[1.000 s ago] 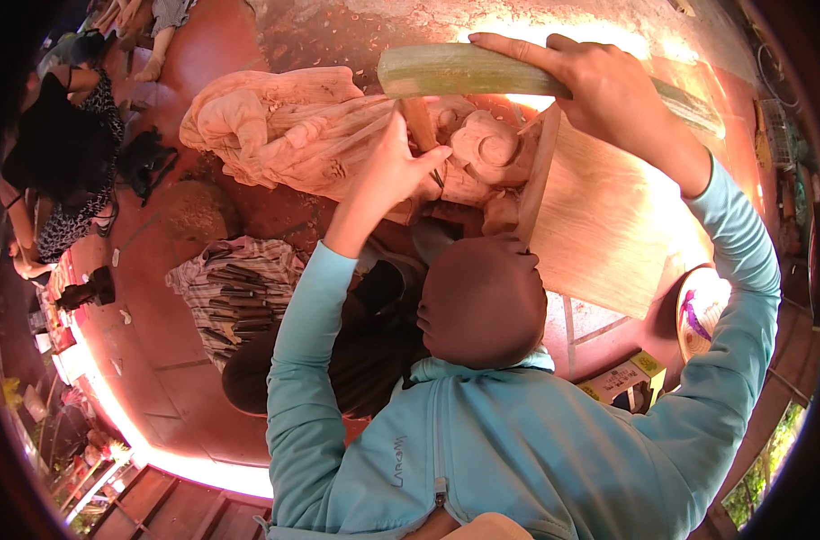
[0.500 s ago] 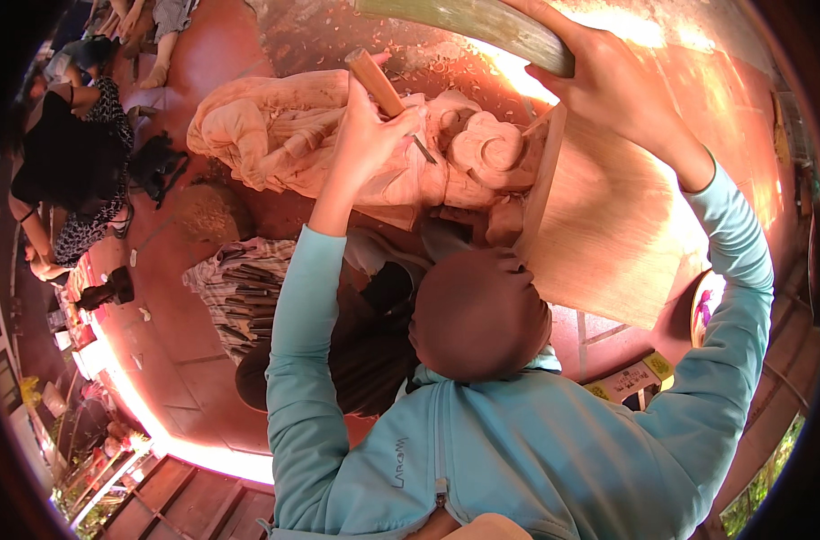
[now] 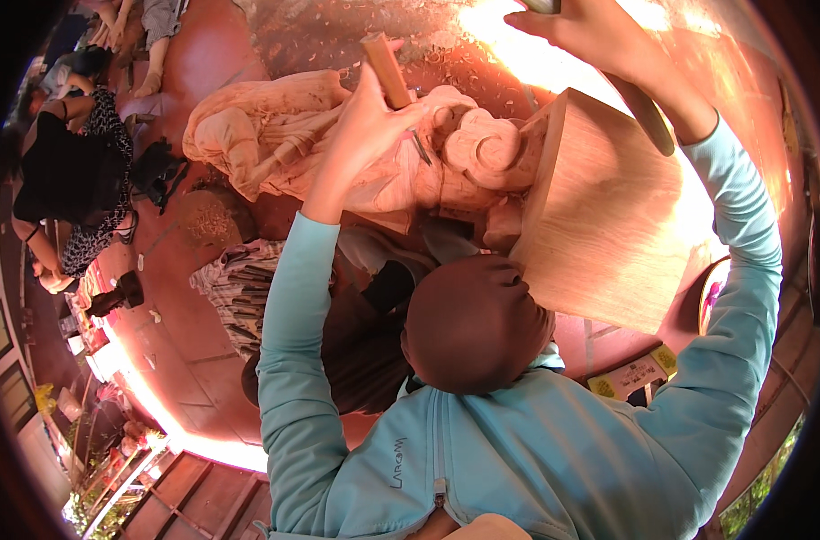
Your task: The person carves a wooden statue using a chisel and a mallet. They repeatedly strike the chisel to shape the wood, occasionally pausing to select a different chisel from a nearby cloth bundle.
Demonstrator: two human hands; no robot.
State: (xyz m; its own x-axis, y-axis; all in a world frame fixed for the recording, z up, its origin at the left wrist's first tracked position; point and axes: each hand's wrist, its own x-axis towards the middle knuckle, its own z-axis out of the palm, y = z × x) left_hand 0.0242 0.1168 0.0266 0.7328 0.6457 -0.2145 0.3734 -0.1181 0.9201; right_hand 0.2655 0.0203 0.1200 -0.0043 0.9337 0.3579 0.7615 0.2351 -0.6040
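Observation:
A pale wooden carving (image 3: pixel 266 135) of a draped figure lies on its side, with a scroll-like curl near its right end. My left hand (image 3: pixel 365 121) is closed round the wooden handle of a chisel (image 3: pixel 387 72). The chisel slants down to the right, its thin dark blade over the carving beside the curl; I cannot tell whether the tip touches. My right hand (image 3: pixel 599 40) is raised at the upper right, holding a thick greenish-brown wooden club (image 3: pixel 642 115). The club slants past my wrist, partly hidden behind the hand and cut off by the top edge.
A large smooth wooden block (image 3: pixel 608 216) adjoins the carving's right end. Several carving tools (image 3: pixel 248 292) lie on a checked cloth at the left. Wood shavings lie on the red floor. A yellow-ended box (image 3: pixel 635 373) sits near my right elbow. Another person (image 3: pixel 77 171) sits at the far left.
My right hand has moved up, and the club has swung from across the top to slanting past my wrist. The left hand with the chisel has shifted slightly right.

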